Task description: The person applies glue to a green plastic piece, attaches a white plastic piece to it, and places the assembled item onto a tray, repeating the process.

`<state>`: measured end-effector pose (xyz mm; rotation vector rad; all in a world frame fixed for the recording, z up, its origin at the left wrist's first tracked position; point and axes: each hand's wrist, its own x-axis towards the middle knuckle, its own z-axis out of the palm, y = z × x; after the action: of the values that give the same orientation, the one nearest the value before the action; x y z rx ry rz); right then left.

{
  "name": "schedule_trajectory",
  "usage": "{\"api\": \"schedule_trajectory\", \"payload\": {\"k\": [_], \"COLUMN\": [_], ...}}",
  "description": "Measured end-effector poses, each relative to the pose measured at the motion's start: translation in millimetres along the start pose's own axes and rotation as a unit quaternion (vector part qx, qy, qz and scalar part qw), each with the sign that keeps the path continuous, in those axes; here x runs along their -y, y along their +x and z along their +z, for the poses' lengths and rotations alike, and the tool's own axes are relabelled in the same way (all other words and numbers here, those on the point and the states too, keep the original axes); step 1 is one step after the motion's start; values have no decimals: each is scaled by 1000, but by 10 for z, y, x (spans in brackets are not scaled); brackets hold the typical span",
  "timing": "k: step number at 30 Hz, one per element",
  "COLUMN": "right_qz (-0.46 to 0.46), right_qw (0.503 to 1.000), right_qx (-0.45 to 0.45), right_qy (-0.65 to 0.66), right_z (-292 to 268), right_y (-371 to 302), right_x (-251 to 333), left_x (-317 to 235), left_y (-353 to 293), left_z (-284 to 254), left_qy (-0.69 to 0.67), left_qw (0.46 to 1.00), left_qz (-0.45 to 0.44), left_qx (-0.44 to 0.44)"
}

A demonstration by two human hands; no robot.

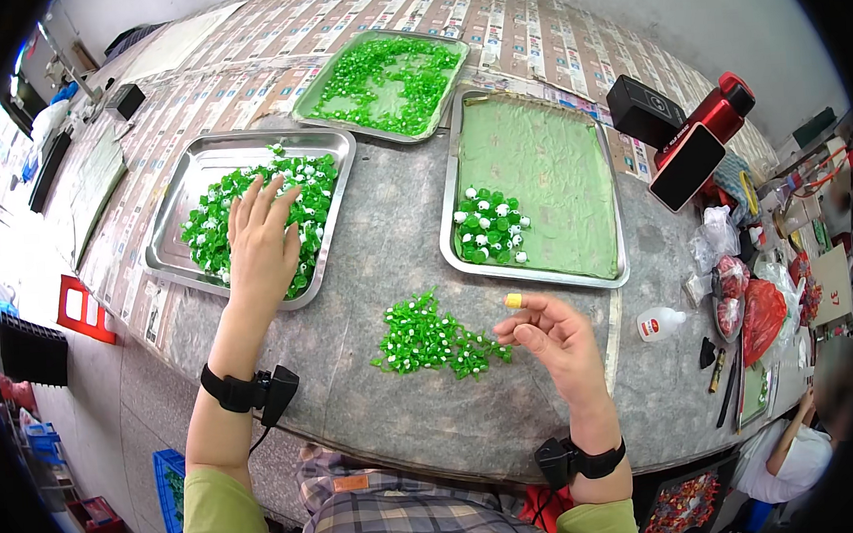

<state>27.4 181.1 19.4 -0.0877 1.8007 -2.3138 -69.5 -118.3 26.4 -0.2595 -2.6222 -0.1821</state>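
Note:
My left hand (264,241) reaches over the left metal tray (169,222), its fingers spread on a heap of green pieces with white balls (321,190). No piece shows in its grasp. My right hand (558,342) hovers just right of a loose pile of small green parts with white tips (420,334). Its fingers are half bent and apart, with nothing visible between them; a yellow wrap (514,300) covers the index fingertip. Beyond it, a tray lined with green sheeting (548,183) holds a cluster of green and white pieces (490,226) in its near left corner.
At the back stands another tray of green pieces (378,81). To the right are a phone (689,168), a black box (644,110), a red bottle (722,106), a white squeeze bottle (659,324) and plastic bags (764,316). A person in white (789,460) sits at the far right.

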Motion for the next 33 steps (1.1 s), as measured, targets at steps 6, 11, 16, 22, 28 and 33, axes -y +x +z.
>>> {"api": "schedule_trajectory", "payload": {"k": [6, 11, 16, 22, 28, 33], "right_qz": [9, -7, -76, -35, -95, 16], "right_qw": [1000, 995, 930, 917, 877, 978], "right_qx": [-14, -41, -83, -47, -9, -76], "right_qy": [-3, -92, -350, -394, -470, -196], "right_z": [0, -52, -135, -115, -40, -47], "right_y": [10, 22, 61, 84, 160, 120], "right_x": [-30, -95, -52, -140, -270, -226], "left_x": [124, 347, 717, 824, -68, -951], "left_y": [-31, 34, 82, 131, 79, -288], "left_z": [284, 309, 348, 264, -91, -130], "left_qy": [-10, 27, 53, 60, -362, -712], "left_qw": [988, 991, 987, 982, 927, 643], "left_qz": [104, 63, 34, -24, -55, -185], "left_qx": [111, 116, 150, 176, 86, 214]}}
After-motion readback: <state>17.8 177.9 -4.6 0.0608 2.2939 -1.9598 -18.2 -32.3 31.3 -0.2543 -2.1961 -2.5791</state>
